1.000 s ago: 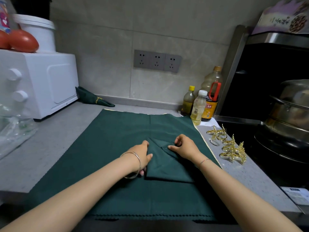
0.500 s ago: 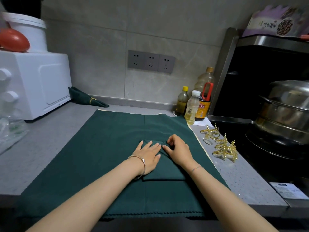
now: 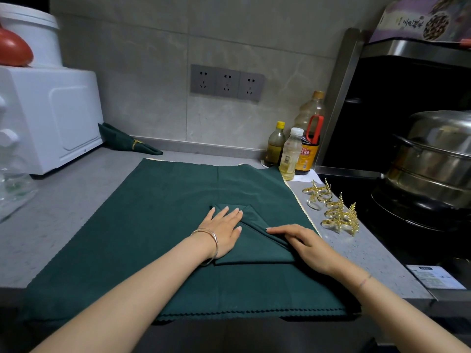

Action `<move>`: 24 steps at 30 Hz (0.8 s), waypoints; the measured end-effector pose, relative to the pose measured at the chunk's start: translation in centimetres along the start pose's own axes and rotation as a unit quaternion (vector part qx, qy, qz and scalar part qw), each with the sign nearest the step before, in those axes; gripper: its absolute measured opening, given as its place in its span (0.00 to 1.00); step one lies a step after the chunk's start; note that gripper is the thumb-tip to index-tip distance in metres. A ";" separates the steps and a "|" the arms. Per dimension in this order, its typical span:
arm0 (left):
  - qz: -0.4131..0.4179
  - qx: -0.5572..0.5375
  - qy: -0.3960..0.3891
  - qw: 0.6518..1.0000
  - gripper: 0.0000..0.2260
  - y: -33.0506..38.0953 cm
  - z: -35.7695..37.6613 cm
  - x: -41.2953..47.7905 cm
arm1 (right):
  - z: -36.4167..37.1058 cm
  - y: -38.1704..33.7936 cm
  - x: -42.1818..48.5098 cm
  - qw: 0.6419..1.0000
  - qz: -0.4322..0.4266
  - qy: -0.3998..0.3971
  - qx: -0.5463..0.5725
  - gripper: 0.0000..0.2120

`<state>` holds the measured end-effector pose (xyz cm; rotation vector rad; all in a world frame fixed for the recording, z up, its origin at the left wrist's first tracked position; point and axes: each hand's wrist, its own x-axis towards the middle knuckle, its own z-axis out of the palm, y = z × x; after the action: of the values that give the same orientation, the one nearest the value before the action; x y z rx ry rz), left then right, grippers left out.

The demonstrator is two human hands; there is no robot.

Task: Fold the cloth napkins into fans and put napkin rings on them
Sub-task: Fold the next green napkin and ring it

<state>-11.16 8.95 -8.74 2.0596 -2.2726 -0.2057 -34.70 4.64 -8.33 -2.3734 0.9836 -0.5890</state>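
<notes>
Losing the crease is what I'd worry about, says the first. The napkin (image 3: 257, 242) sits on the big green cloth (image 3: 153, 225), right of its middle. It is the same colour, cloth on cloth, so it could creep when pushed.

Which hand would cause it? asks the second.

Either. The left hand (image 3: 224, 231) lies flat on the napkin's left part, fingers straight and slightly spread. The right hand (image 3: 304, 244) lays straight fingers along the slanting folded edge. Lift one early and I'd expect the flap to spring open; push sideways and the big cloth itself may ruck. Whether the right thumb is tucked under the flap, I cannot tell.

And the napkin itself?

Dark green, a small rectangle of several layers, with a slanting flap across its top. No fan pleats that I can see, and no ring on it. The gold napkin rings (image 3: 336, 212) lie just off the big cloth's right edge, and a ringed napkin (image 3: 122, 142) lies beyond its far left corner.
</notes>
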 end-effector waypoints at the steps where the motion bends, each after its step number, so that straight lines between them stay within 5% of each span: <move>1: 0.001 -0.002 0.000 1.000 0.23 0.0 0.1 0.0 | -0.2 -0.1 -0.7 1.000 0.002 -0.003 -0.001 0.20; 11: 0.011 -0.021 0.009 1.000 0.23 -0.2 0.0 -0.1 | -0.5 -1.3 -3.9 0.991 -0.032 0.025 -0.130 0.13; 14: 0.028 -0.053 0.021 0.998 0.24 -0.4 -0.4 -0.6 | -0.2 -1.9 -3.8 0.981 -0.053 0.023 -0.187 0.18; 20: 0.086 -0.024 0.073 0.993 0.41 -1.8 -2.5 -4.4 | 0.4 -2.4 -3.8 0.963 -0.072 0.017 -0.259 0.22; 24: 0.114 0.009 0.042 0.992 0.40 -2.5 -3.2 -6.6 | 0.7 -2.9 -3.4 0.957 -0.062 0.016 -0.284 0.22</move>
<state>-7.57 15.11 -5.70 1.7583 -2.4397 -0.0832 -35.01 9.10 -7.82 -2.9553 1.1412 -0.4285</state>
